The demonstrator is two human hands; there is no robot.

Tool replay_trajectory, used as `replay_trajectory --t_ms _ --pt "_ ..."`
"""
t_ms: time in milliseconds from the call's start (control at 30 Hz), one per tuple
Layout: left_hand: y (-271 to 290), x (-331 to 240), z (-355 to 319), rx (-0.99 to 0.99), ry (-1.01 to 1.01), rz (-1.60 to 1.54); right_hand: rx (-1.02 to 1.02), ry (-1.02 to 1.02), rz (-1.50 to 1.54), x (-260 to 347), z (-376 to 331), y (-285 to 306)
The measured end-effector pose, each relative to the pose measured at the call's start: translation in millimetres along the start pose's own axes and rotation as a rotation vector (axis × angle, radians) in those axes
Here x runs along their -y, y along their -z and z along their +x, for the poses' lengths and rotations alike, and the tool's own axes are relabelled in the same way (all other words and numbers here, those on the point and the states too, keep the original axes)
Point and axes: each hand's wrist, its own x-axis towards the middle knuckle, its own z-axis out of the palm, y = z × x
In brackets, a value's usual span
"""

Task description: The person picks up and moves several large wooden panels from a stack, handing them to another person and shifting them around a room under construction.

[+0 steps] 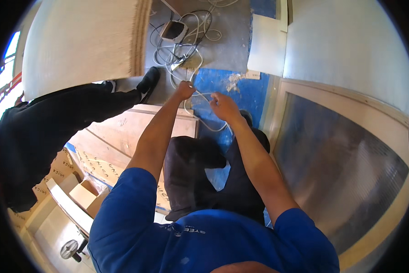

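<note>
The person stands looking down past a blue shirt and dark trousers, both bare forearms stretched out ahead over the floor. The left hand (pixel 185 89) is closed in a fist around a white cable (pixel 200 98), and the right hand (pixel 223 107), just beside it, has its fingers curled around the same cable a little further along. Between the two hands the cable runs as a short, nearly level stretch, left to right and dipping slightly toward the right hand. From the left hand it climbs away from the person toward a tangle of white cable (pixel 179 52) lying on the grey floor (pixel 227 41) next to a small white box (pixel 173 31); from the right hand a slack loop hangs down and curls back over the blue patch of floor (pixel 250 95). So the bulk of the cable lies ahead of the hands, and the left hand is the nearer to the tangle. To the left stands another person in dark clothes (pixel 40 132), holding a large pale board (pixel 81 41), above a wooden crate (pixel 136 132) and open cardboard boxes (pixel 84 193). On the right leans a framed panel (pixel 341 168).
</note>
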Motion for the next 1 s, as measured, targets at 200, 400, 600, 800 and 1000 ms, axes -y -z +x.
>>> replay_trajectory --t_ms 200,400,600,800,1000 --pt "-21 60 55 -0.035 0.106 0.045 0.045 0.107 -0.202 14 41 24" --pt "-5 114 93 -0.198 0.064 0.107 -0.033 0.216 -0.324 44 78 31" --pt "19 139 132 -0.271 0.129 0.094 -0.189 0.262 -0.297 56 101 43" --pt "-3 103 146 -0.137 0.169 0.126 -0.27 0.292 -0.272 39 117 35" --pt "-44 35 109 -0.037 0.146 0.285 -0.349 0.24 -0.146 60 123 41"
